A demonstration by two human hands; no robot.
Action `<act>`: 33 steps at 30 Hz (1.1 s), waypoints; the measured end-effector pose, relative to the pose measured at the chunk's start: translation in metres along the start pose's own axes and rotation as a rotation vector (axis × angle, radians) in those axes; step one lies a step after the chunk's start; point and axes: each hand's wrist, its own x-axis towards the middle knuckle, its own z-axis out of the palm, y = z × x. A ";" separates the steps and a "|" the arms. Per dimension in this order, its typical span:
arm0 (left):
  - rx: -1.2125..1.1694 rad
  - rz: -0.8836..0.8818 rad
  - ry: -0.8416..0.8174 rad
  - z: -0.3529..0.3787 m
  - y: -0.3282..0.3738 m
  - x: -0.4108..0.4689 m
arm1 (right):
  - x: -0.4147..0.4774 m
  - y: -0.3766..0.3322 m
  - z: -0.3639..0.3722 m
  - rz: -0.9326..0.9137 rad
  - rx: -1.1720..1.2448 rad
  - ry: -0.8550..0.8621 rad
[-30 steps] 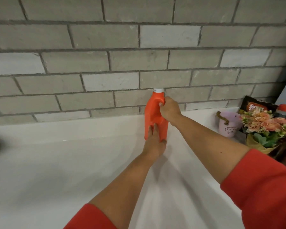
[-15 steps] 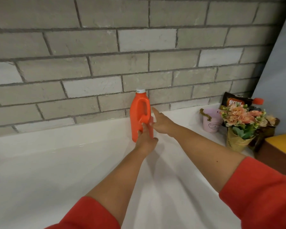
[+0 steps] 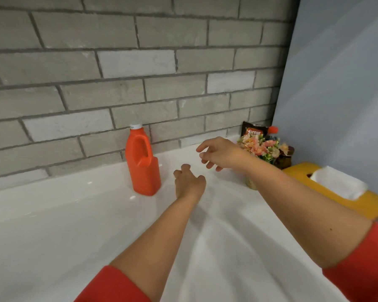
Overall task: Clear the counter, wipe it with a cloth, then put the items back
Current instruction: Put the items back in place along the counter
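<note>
The white counter (image 3: 52, 225) stretches wide to the left and in front of the orange jug (image 3: 143, 168), which stands upright near the back edge, just before the brick wall (image 3: 118, 83). The right end is hemmed in by a pale side wall (image 3: 336, 83), a pot of flowers (image 3: 260, 147), a dark pouch (image 3: 252, 130) behind it and a yellow box (image 3: 362, 203) topped with a white tissue (image 3: 338, 182). Both forearms reach forward over the counter, the left hand (image 3: 189, 182) low and just right of the jug's base but apart from it, the right hand (image 3: 218, 152) higher, between jug and flowers. The left fingers are loosely curled, the right ones loosely spread and bent, and neither hand holds or touches anything.
</note>
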 end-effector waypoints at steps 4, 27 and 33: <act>0.033 0.067 -0.111 0.043 0.026 -0.019 | -0.040 0.028 -0.038 0.005 0.048 0.109; -0.208 0.004 -0.235 0.220 0.096 -0.033 | -0.182 0.235 -0.073 0.406 0.082 0.840; -0.326 -0.071 -0.293 0.230 0.098 -0.019 | -0.182 0.255 -0.062 0.469 0.407 0.858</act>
